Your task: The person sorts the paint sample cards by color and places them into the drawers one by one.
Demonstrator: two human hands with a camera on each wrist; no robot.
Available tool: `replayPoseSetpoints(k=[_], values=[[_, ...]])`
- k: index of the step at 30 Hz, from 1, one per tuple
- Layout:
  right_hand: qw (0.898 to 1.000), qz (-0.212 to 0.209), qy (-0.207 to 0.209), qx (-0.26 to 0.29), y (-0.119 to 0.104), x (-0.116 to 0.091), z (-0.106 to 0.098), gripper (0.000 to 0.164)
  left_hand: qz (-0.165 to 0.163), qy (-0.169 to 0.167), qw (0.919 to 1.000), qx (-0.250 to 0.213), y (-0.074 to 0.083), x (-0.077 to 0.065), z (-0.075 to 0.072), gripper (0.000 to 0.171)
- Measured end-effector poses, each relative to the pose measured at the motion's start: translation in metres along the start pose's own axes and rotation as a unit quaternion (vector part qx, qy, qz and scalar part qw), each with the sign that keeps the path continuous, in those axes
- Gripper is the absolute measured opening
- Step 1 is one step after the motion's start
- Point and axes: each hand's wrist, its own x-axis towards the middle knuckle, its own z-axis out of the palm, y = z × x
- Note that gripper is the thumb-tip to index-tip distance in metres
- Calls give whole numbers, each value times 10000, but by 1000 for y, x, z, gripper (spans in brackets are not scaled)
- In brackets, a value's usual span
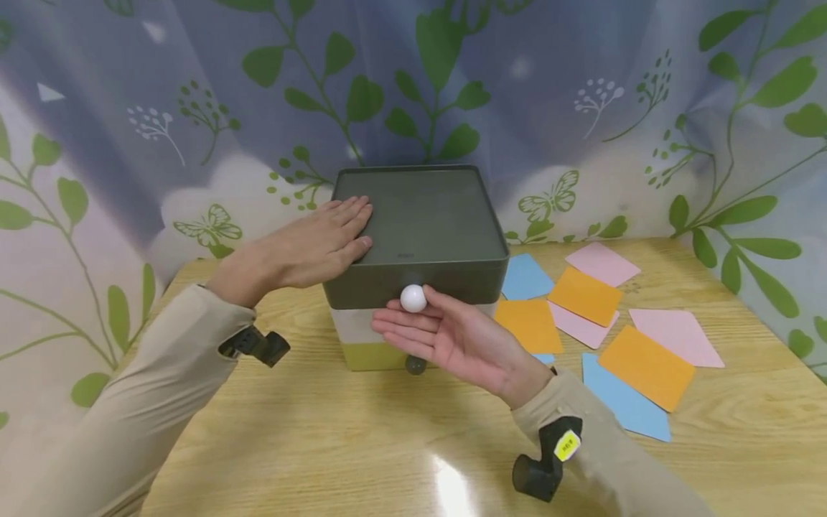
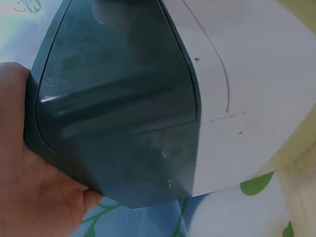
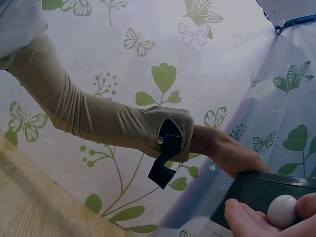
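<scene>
A stacked drawer box (image 1: pixel 420 222) stands on the table, its tiers dark green, white and yellow from top to bottom. My left hand (image 1: pixel 310 244) lies palm down on the left edge of the dark lid, fingers stretched out. In the left wrist view that hand (image 2: pixel 29 173) rests along the box's dark end. My right hand (image 1: pixel 461 341), palm up, pinches a white round knob (image 1: pixel 413 298) at the front of the dark tier between thumb and fingers. The right wrist view shows the knob (image 3: pixel 282 211) between them. Below, a dark knob (image 1: pixel 416 365) sits on the yellow tier.
Blue, orange and pink paper cards lie right of the box, among them an orange card (image 1: pixel 646 368) and a pink card (image 1: pixel 677 337). A leaf-patterned curtain (image 1: pixel 413 86) hangs close behind the box. The wooden table (image 1: pixel 323 445) extends in front.
</scene>
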Motion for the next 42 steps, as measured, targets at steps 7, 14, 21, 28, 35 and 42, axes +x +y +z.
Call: replayPoseSetpoints(k=[7,14,21,28,35,42], values=[[9999,-17,41,-102,3,-6,1,45,72,-65,9999,-114,-1,2,0,60],[9998,97,-111,-158,13,-23,6,45,114,-166,9998,-58,-1,1,-3,60],[9991,287,-197,-238,28,-42,13,44,134,-140,9998,-85,-3,-1,-2,60],[9983,471,-253,-235,38,-57,21,45,143,-144,9997,-144,-4,-2,-3,60],[9981,512,-304,-174,44,-69,24,45,146,-134,9996,-219,-3,-2,-4,60],[9977,485,-453,-157,48,-78,26,37,142,-145,9995,-231,-3,-2,-3,60]])
